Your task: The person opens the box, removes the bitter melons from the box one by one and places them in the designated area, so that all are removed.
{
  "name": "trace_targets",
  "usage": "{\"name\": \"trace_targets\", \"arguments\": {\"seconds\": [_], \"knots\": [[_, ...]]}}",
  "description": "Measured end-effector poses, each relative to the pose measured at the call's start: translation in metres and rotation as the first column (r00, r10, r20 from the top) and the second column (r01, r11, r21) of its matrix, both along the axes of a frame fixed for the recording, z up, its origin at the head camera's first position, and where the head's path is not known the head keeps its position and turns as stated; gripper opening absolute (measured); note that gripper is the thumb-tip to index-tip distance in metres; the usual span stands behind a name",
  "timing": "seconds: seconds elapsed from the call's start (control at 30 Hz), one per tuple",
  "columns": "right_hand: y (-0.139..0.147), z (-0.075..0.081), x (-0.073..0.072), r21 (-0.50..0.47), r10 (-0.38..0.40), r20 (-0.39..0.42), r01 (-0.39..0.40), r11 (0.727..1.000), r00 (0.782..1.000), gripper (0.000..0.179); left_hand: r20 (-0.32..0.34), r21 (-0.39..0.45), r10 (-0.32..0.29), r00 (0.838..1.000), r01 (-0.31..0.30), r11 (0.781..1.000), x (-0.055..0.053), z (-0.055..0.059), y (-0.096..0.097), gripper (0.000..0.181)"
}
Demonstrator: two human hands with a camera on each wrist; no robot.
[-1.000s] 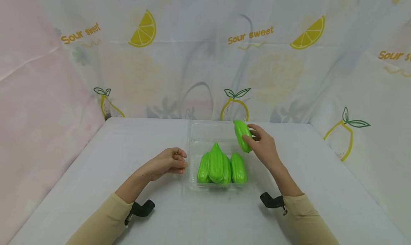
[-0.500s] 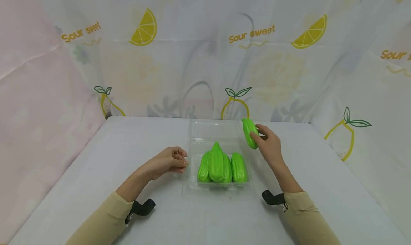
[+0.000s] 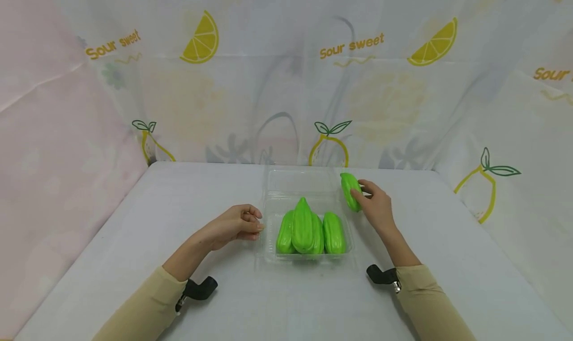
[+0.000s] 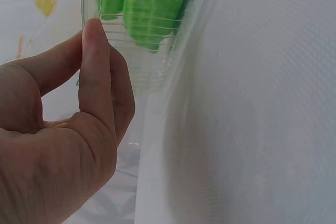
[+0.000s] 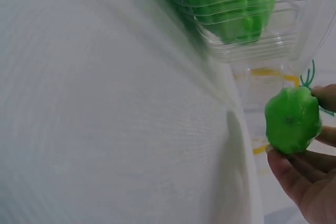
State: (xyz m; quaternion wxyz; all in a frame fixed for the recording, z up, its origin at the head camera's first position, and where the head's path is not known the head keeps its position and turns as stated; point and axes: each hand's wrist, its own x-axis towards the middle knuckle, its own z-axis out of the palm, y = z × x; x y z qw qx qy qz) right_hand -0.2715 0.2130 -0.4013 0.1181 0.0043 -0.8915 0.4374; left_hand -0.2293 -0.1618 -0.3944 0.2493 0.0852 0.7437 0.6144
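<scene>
A clear plastic clamshell box (image 3: 271, 234) stands at the middle of the table with its lid (image 3: 295, 181) folded open toward the back. Inside lie several bright green, ridged bitter melons (image 3: 302, 229), one resting on top of the others. My left hand (image 3: 235, 227) pinches the left rim of the box between thumb and fingers; the left wrist view shows the thumb (image 4: 95, 51) against the clear edge. Right of the lid, my right hand (image 3: 377, 205) holds another bitter melon (image 3: 350, 192) between thumb and fingers. Its round end faces the right wrist camera.
A white cloth covers the table (image 3: 188, 187). Behind it hangs a curtain (image 3: 250, 97) printed with lemons, and a pink cloth (image 3: 67, 132) closes the left side. Black camera mounts (image 3: 201, 288) sit at both wrists.
My right hand has carried the bitter melon rightward, away from over the box, and most recently lowered it a little. My left hand has stayed at the rim of the box.
</scene>
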Motion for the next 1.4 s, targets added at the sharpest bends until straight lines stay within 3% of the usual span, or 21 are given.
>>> {"name": "trace_targets", "arguments": {"seconds": [0.8, 1.4], "knots": [[0.0056, -0.0064, -0.0027, 0.079, 0.021, 0.116, -0.030, 0.996, 0.993, 0.053, 0.011, 0.000, 0.007, 1.000, -0.007, 1.000, 0.0010, 0.0014, 0.0007, 0.041], [0.0046, -0.0050, -0.0018, 0.042, 0.059, 0.191, -0.068, 0.997, 0.980, 0.059, 0.009, 0.005, 0.004, 1.000, -0.004, 1.000, 0.0023, 0.0021, 0.0006, 0.042]]}}
